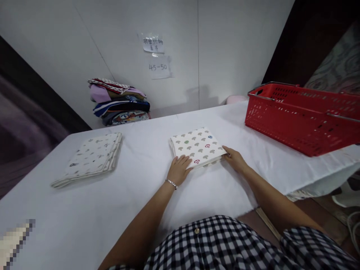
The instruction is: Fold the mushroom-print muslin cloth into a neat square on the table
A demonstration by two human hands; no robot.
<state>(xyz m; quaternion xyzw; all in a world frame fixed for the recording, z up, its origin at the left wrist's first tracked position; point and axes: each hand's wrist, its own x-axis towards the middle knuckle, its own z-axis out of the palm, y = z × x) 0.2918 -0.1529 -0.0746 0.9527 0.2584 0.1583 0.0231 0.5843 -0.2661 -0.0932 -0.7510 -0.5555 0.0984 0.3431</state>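
Note:
A folded white cloth (197, 144) printed with grey mushroom shapes and a few coloured ones lies on the white-covered table (135, 210) before me. My left hand (179, 170) rests flat on its near left corner, fingers stretched out, a bracelet at the wrist. At the near right corner, my right hand (234, 159) pinches the cloth's edge between thumb and fingers. Farther left on the table lies another folded white cloth (94, 155) with small scattered dark prints, apart from both hands.
A red plastic basket (295, 123) with metal handles stands at the right. A stack of folded coloured fabrics (120, 103) sits by the back wall. Handwritten paper signs (159, 67) are taped to that wall. A pixelated patch (14, 240) covers the lower left corner.

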